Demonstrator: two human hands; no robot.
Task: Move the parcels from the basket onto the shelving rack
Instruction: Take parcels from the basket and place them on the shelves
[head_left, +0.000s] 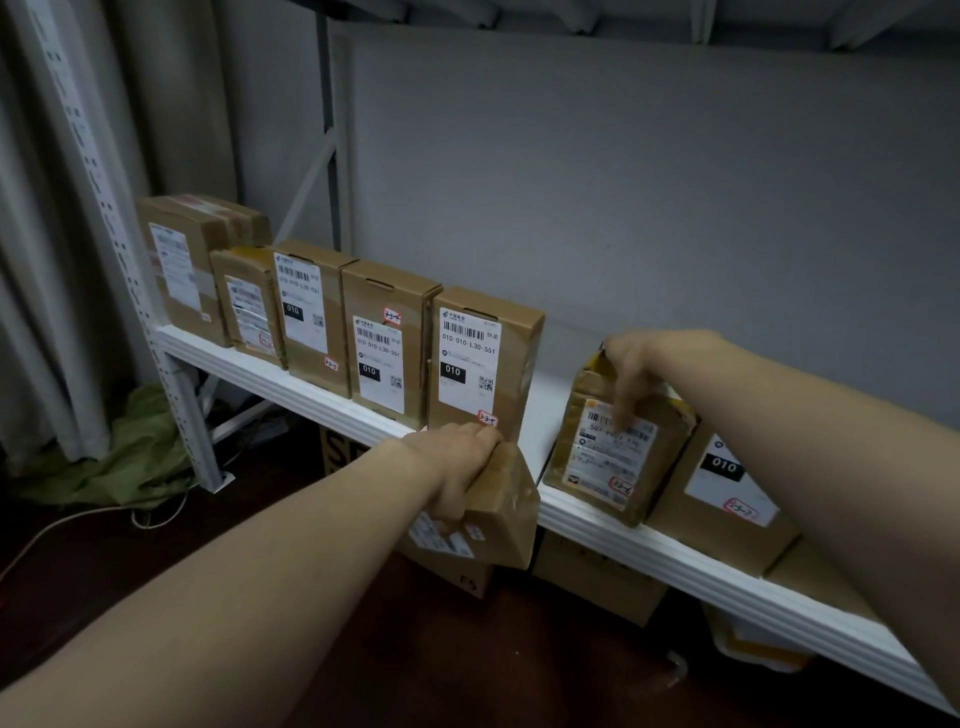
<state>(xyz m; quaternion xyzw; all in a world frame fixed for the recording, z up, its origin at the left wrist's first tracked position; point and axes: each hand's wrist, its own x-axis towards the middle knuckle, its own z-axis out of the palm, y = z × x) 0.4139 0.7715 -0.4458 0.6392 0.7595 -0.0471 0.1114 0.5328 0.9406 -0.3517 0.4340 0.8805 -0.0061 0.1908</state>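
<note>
Left hand (457, 467) curls round a small brown cardboard parcel (501, 514) just in front of the white metal shelf (649, 551). Right hand (631, 374) clasps the top of a taped brown parcel (613, 467) on the shelf. Five brown boxes (311, 312) stand along its left end; three read "010-010-L30-551".

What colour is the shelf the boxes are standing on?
White. The shelf shows best in the head view, the only one here.
</note>
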